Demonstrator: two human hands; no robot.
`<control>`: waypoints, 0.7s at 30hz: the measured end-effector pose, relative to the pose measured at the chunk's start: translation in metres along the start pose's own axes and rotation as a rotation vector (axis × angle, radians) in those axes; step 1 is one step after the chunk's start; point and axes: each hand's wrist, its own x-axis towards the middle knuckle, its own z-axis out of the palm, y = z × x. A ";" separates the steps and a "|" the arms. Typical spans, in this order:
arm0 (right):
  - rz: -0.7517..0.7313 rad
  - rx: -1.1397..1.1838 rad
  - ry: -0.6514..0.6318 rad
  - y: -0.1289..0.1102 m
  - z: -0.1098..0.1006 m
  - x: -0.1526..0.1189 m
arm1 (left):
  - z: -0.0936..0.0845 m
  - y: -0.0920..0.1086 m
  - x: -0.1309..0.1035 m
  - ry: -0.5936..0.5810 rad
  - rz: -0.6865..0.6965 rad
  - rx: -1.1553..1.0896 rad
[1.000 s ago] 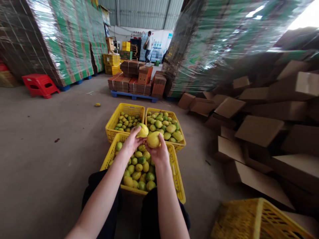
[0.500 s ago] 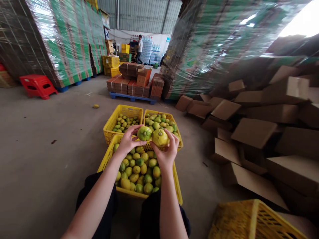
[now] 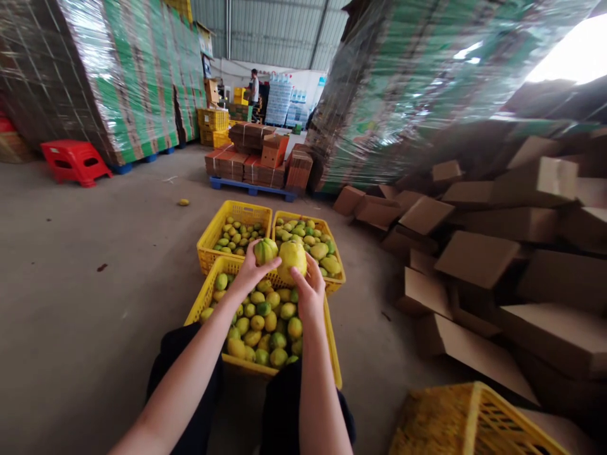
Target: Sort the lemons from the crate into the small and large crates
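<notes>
Right hand (image 3: 312, 291) and left hand (image 3: 250, 270) both half-curled, one fruit each, above the far end of the near crate (image 3: 205, 293); crate runs back toward 6 o'clock. Right cups yellow fruit (image 3: 291, 258), the bigger; left has green-striped fruit (image 3: 265, 251) at its 9–10 o'clock. I'd go light, fingertips round the widest part, skins not knocking. Yellow: long axis near 12–6, leaning to 1, knobbly end apparently up there. Green: roundish outline, axis can't tell.
</notes>
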 end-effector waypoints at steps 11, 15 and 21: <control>0.212 0.128 0.163 0.001 0.035 -0.003 | 0.008 0.013 -0.004 0.252 0.032 0.109; 0.287 0.344 0.116 0.009 0.034 0.007 | 0.007 0.009 0.005 0.259 -0.157 -0.183; 0.334 0.435 0.026 0.013 0.030 0.014 | 0.002 0.003 0.019 0.239 -0.297 -0.498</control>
